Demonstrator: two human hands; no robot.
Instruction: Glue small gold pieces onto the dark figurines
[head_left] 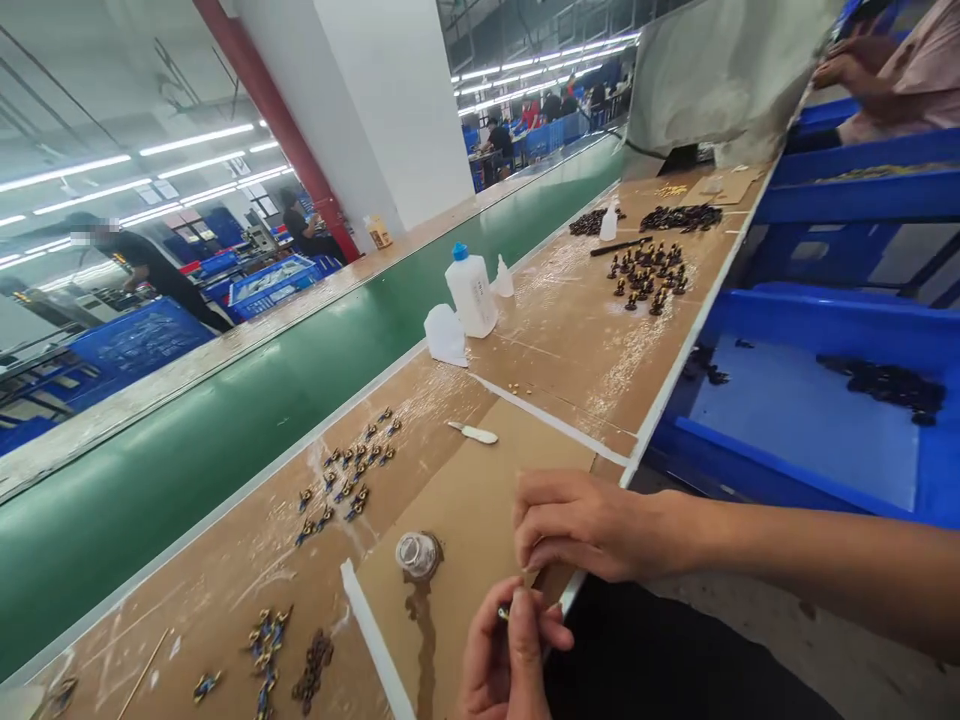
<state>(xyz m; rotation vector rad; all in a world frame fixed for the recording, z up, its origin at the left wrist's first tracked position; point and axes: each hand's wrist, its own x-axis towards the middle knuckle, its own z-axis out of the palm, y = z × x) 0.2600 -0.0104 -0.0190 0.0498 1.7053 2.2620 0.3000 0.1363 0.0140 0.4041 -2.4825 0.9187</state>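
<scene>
My left hand (506, 650) is at the bottom centre, fingers pinched on a small dark part at the near edge of the cardboard-covered bench (465, 500). My right hand (592, 525) comes in from the right just above it, fingers curled, pinching a thin pale stick whose tip meets the part. A small clear glue cap (418, 553) sits on the cardboard to the left of both hands. Several small blue-and-gold parts (352, 480) lie in a loose group farther left.
A green conveyor belt (225, 440) runs along the bench's far side. White bottles (471, 290) stand mid-bench, with dark parts (649, 270) beyond. Blue bins (817, 400) hold dark pieces on the right. Another person's hands (847, 65) show at top right; other workers sit beyond the belt.
</scene>
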